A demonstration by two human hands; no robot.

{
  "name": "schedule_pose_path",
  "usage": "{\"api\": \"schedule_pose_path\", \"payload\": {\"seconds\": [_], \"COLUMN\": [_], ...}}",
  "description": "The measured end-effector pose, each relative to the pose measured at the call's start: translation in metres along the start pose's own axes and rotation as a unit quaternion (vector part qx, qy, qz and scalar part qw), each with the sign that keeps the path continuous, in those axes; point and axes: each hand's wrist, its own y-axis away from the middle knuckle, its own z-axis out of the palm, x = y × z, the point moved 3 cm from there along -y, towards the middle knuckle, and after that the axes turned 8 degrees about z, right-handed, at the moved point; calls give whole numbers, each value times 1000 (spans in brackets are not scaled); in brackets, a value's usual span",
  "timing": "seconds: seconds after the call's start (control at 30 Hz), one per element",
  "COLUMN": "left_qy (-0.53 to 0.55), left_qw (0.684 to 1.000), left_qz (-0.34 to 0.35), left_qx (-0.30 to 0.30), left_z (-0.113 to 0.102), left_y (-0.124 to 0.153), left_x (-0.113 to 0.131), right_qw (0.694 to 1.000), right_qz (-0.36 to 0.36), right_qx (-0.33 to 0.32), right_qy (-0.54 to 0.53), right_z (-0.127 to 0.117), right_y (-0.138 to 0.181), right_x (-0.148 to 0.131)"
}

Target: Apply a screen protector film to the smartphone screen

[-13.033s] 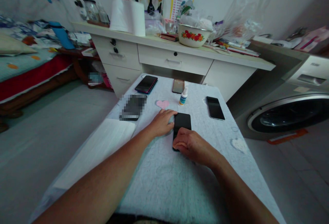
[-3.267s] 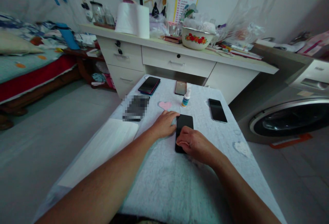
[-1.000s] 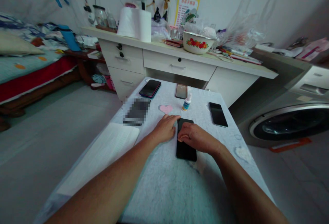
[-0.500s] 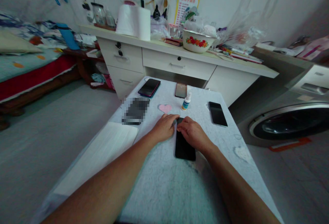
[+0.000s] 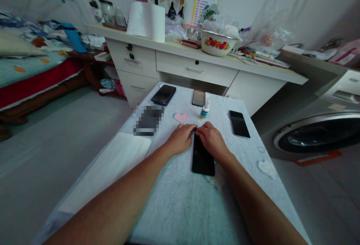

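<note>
A black phone (image 5: pixel 203 160) lies face up in the middle of the low table (image 5: pixel 180 203), which has a pale patterned cloth over it. My left hand (image 5: pixel 180 139) rests beside the phone's left edge, fingers curled down onto the cloth and touching its top corner. My right hand (image 5: pixel 213 140) lies over the phone's far end, fingers bent and pressed on the glass. Whether anything is under those fingers is hidden.
On the table lie a pink heart-shaped pad (image 5: pixel 181 117), a small dropper bottle (image 5: pixel 205 110), three other phones (image 5: pixel 164 94) (image 5: pixel 198 97) (image 5: pixel 239 124), a blurred-out item (image 5: pixel 148 120) and white paper (image 5: pixel 112 162). Behind are a cluttered desk (image 5: pixel 194 68), left a bed (image 5: pixel 30 76), right a washing machine (image 5: pixel 317 128).
My right hand has slid from the phone's near end up to its far end, uncovering most of the screen. My left hand has stayed beside the phone.
</note>
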Motion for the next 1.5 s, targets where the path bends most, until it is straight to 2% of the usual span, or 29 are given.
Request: {"api": "schedule_pose_path", "payload": {"seconds": [0.2, 0.43, 1.13, 1.5], "left_qy": [-8, -4, -12, -6], "left_qw": [1000, 1000, 1000, 1000], "left_qz": [-7, -10, -4, -13], "left_qx": [-2, -2, 8, 19], "left_z": [0, 1, 1, 3], "left_y": [1, 0, 1, 0], "left_x": [0, -2, -2, -2], "right_qw": [1000, 996, 998, 999], "right_qz": [-7, -60, 41, 15], "right_qx": [-13, -41, 36, 4], "right_qy": [-11, -58, 38, 47], "right_z": [-4, -5, 1, 0], "right_y": [5, 15, -3, -9], "right_x": [0, -5, 8, 2]}}
